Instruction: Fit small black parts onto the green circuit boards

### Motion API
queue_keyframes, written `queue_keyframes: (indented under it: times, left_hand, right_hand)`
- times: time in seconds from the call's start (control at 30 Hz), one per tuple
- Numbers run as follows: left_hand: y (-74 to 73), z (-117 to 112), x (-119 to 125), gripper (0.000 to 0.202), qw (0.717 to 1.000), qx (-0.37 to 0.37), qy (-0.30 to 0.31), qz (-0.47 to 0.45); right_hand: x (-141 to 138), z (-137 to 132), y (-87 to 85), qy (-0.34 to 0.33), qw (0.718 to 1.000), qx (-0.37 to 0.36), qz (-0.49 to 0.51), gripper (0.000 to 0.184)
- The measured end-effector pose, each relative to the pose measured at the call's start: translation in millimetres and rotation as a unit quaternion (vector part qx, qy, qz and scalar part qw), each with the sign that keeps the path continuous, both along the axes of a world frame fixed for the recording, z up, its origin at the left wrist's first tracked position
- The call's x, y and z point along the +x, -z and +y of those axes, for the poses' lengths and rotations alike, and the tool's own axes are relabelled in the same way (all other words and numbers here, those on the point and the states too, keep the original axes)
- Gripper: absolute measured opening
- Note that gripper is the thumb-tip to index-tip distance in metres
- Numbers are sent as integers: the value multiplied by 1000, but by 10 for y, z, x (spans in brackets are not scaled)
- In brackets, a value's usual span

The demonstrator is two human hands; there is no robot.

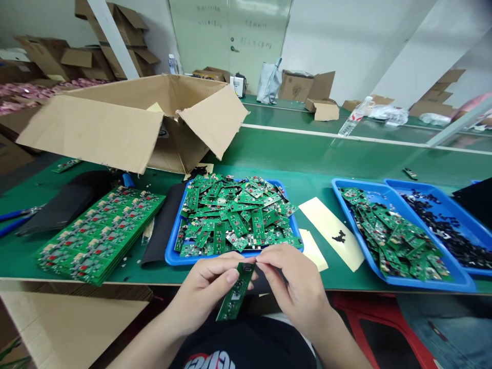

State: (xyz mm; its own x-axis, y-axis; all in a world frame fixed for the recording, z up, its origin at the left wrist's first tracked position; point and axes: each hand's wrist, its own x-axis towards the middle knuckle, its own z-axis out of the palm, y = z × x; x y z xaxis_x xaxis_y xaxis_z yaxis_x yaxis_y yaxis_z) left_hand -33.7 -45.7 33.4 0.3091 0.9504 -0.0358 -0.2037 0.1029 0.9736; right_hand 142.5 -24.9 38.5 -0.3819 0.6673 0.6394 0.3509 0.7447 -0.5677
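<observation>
My left hand (213,284) grips a narrow green circuit board (235,294) between thumb and fingers, held tilted in front of my body. A small dark connector sits at the board's upper end. There, my right hand (295,282) has thumb and forefinger pinched together at the board's edge; whatever lies between those fingertips is too small to make out. Just beyond both hands stands a blue tray (172,251) heaped with similar loose boards (238,220). Small black pieces (340,237) rest on a pale yellow sheet (326,225) to the right.
Stacked board panels (103,230) lie on the left, near blue-handled pliers (17,218). An open cardboard box (96,128) stands behind them. To the right are a blue tray of boards (430,284) and another blue tray (472,225) of black parts. A bottle (355,117) leans farther back.
</observation>
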Motion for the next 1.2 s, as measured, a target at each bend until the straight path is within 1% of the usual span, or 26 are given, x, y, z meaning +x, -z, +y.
queue_keyframes:
  times: [0.07,0.17,0.27,0.33,0.5,0.7,0.77,0.87,0.9,0.93,0.97,1.0,1.03,1.1,1.17,1.2]
  left_hand:
    - [-24,16,11,31,998,-58,20,-30]
    - [-33,25,12,36,984,-150,51,-83]
    - [-16,24,1,40,970,-214,67,-97]
    - [-3,21,-4,42,963,-242,72,-92]
    - [21,11,5,41,960,-258,69,-90]
    - [37,13,29,37,960,-249,82,-97]
    - [26,25,35,34,969,-215,85,-87]
    - [12,35,28,29,992,-109,59,-12]
    - [14,32,20,28,997,-61,40,29]
    - [17,25,10,26,997,-5,15,75]
    - [23,16,-1,26,991,60,-14,122]
    - [29,7,-14,27,976,130,-45,169]
    - [34,-3,-26,30,954,201,-73,211]
    - [37,-14,-47,36,898,330,-112,270]
    - [31,-14,-59,41,849,417,-127,298]
    - [25,-11,-62,43,831,445,-130,307]
  right_hand:
    - [2,7,-10,1,1000,26,-5,16]
    - [7,20,-23,3,998,60,-15,16]
    - [21,31,-10,8,996,78,-33,17]
    - [36,36,14,4,995,85,-43,18]
    - [71,40,65,-13,992,108,-60,19]
    - [78,39,107,-39,995,82,-45,22]
    - [82,34,113,-62,996,68,-22,31]
    - [98,23,103,-82,995,19,48,52]
    - [103,20,97,-71,994,-15,80,53]
    - [107,18,92,-52,990,-62,116,46]
    - [108,16,89,-34,980,-121,155,33]
    - [105,15,89,-27,962,-190,194,20]
    - [98,12,93,-36,936,-266,227,20]
    - [71,-1,107,-93,872,-401,264,36]
    - [36,-31,119,-148,817,-485,276,41]
    - [18,-51,120,-160,798,-510,278,40]
